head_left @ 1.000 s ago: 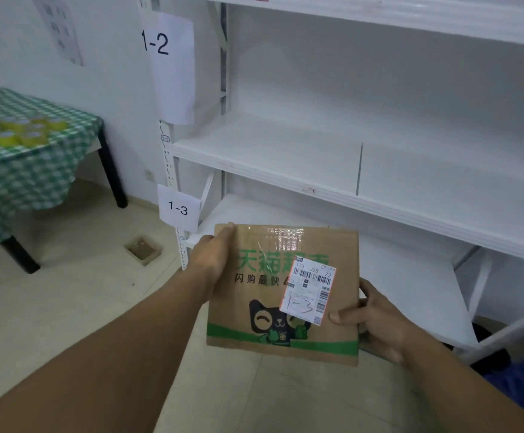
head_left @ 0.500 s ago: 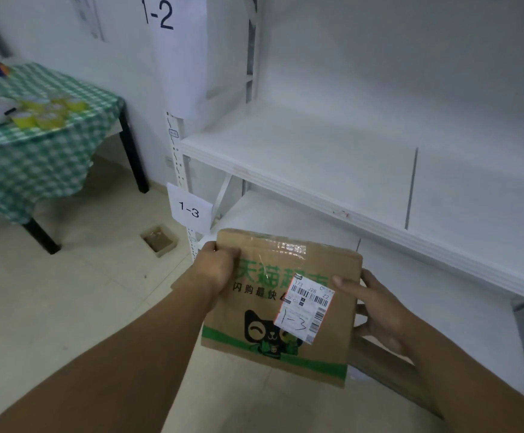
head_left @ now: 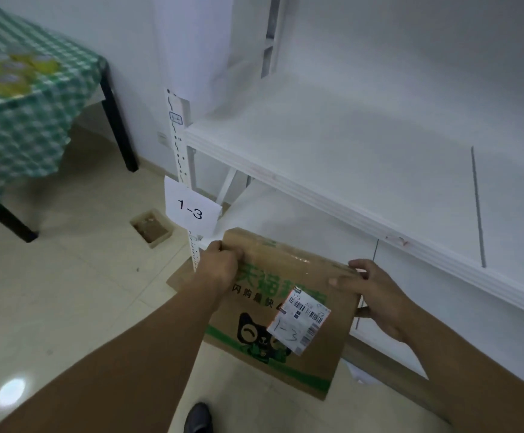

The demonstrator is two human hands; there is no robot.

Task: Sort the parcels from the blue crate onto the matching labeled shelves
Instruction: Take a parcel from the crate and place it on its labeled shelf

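Parcel sticker [head_left: 299,320] and shelf tag [head_left: 191,209] both read 1-3.

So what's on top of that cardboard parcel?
A white shipping label with barcodes and a handwritten 1-3 is stuck on the parcel. The left hand and right hand grip its far corners, covering part of the green print.
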